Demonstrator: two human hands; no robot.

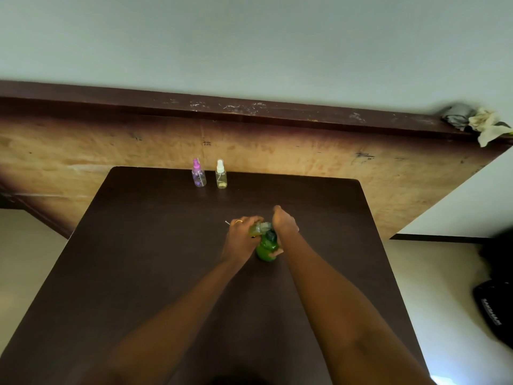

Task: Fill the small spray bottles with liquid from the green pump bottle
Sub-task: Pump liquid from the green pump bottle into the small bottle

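Note:
The green pump bottle (266,250) stands upright in the middle of the dark table (155,245), its dark pump head on top. My right hand (286,225) wraps around its right side and top, and one fingertip shows against the green body. My left hand (241,235) grips a small clear bottle (259,228) with greenish contents, tilted right up against the pump head. A thin white stick (227,222) pokes out past my left fingers. Two more small spray bottles stand upright at the table's far edge, one with a purple cap (198,174) and one with a white cap (221,175).
Behind the table a large wooden board (305,157) leans against the pale wall. Crumpled cloths (474,120) lie on the board's upper right corner. A black bag (494,307) sits on the floor at the right.

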